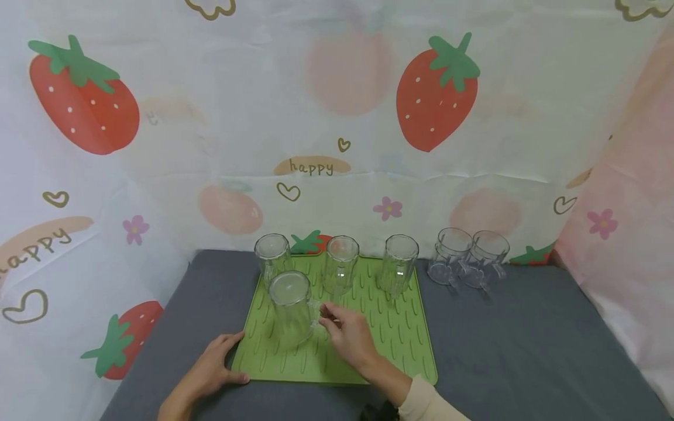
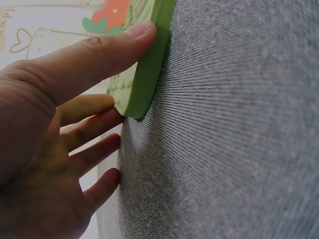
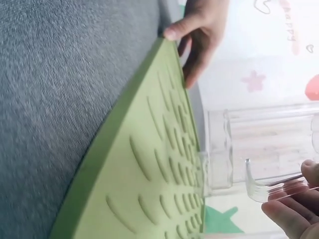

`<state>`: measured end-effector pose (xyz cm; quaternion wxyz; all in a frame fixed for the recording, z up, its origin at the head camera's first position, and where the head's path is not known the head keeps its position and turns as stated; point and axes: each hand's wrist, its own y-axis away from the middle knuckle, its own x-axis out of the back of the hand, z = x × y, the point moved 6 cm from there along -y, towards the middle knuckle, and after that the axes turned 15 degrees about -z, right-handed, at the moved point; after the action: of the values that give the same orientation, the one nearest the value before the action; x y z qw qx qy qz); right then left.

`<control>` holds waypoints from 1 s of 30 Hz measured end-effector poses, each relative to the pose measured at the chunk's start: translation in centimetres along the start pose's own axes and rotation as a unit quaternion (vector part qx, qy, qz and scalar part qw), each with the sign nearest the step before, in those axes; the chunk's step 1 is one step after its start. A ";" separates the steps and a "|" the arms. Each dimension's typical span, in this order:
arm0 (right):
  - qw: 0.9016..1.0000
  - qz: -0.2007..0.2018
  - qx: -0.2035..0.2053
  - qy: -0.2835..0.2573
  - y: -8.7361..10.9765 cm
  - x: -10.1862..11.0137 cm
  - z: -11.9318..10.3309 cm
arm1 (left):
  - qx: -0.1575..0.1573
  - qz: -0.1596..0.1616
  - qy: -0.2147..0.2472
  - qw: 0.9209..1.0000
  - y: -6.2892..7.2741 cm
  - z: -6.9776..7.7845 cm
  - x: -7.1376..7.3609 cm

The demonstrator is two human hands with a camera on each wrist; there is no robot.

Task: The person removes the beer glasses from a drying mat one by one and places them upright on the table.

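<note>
The right hand point(image 1: 350, 337) pinches the handle point(image 3: 256, 191) of a clear glass mug point(image 1: 291, 316), over the front left of a green ridged mat point(image 1: 379, 351); the left hand point(image 1: 210, 363), fingers apart, touches its corner. Three matching clear mugs point(image 1: 341, 269) line the back. Looks like placing; next, a level set-down and release.
</note>
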<state>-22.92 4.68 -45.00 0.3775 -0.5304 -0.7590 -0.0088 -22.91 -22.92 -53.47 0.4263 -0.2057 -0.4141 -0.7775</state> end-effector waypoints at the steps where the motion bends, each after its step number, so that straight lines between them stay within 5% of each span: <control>1: 1.000 0.000 -0.003 -0.002 0.1 0.2 0.1 | 0.000 0.000 0.000 1.000 0.0 0.0 0.0; 30: 0.999 0.031 -0.022 0.016 0.4 6.0 -0.2 | -0.012 0.001 0.003 1.000 0.3 0.1 -0.1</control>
<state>-23.46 9.58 -41.52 0.3780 -0.5619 -0.7355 -0.0227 -22.61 -22.87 -53.32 0.4263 -0.2088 -0.4036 -0.7822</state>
